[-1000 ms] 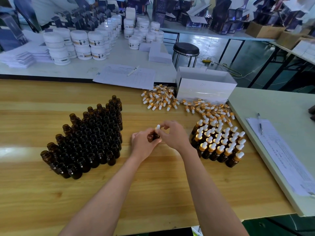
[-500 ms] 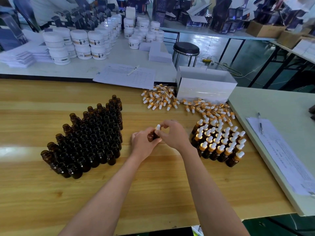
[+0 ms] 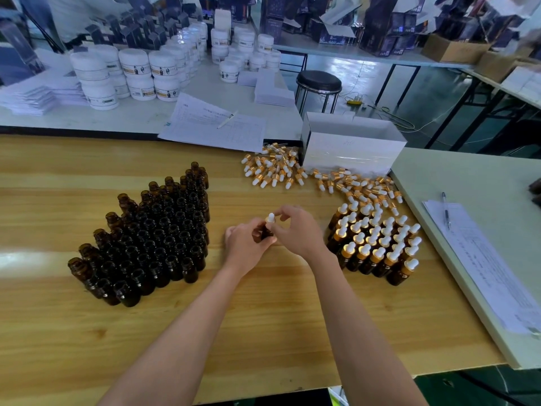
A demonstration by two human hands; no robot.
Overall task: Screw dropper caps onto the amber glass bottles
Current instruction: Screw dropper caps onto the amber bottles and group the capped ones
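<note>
While both hands met over the middle of the tabletop (image 3: 263,317), one bottle (image 3: 265,233) was held upright between them. The left hand (image 3: 248,244) had its fingers curled closely round the bottle's dark body. The right hand (image 3: 298,230) pinched, narrowly, the one cap (image 3: 271,217) seated on the bottle's neck, its white bulb showing above the fingers. Whether the bottle's base touched the wood could not be told. To the left stood one dense block of open bottles (image 3: 158,235), several dozen, too tightly packed for an exact count. To the right stood one cluster of capped bottles (image 3: 377,244), roughly thirty, in slanting rows. Beyond the hands lay two heaps of loose caps (image 3: 272,168), the first at the left end of the one white box (image 3: 351,150); the second heap (image 3: 357,186) ran along the box front and reached the capped cluster. On the adjoining pale tabletop (image 3: 468,177) lay one sheet (image 3: 483,259) with one pen (image 3: 446,210) on it.
</note>
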